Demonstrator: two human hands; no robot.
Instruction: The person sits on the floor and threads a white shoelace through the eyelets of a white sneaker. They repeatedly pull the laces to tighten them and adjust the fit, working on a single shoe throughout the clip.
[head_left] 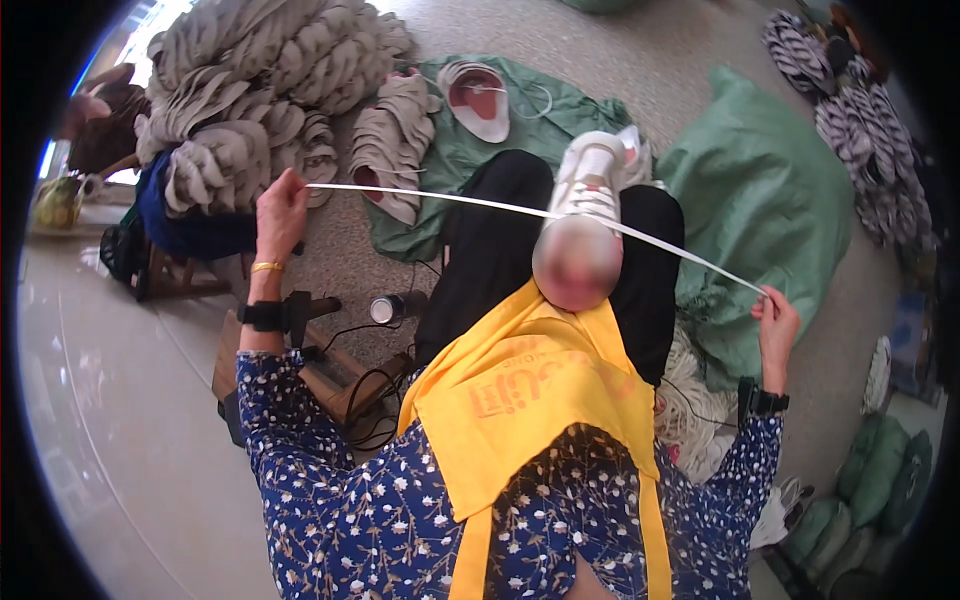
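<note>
A white shoelace [690,257] is pulled taut and nearly straight across the space before me. My left hand [283,215], raised at the left, is closed on one end. The other end is pinched between the fingers of my right hand [776,325], lower at the right. Midway, the lace crosses a light-coloured sneaker [585,175] held upright between my knees. White lacing shows in the sneaker's upper part; its lower part is blurred. Beyond my knees, another pale shoe [478,100] with a reddish inside lies on green cloth [455,155].
Bundled grey shoe uppers [240,130] are heaped at far left, with a smaller stack [393,140] nearer. A green sack [755,200] stands at right. White cords [690,405] lie beside my right thigh. A cylindrical can [396,307] and a wooden stool [345,385] are at left.
</note>
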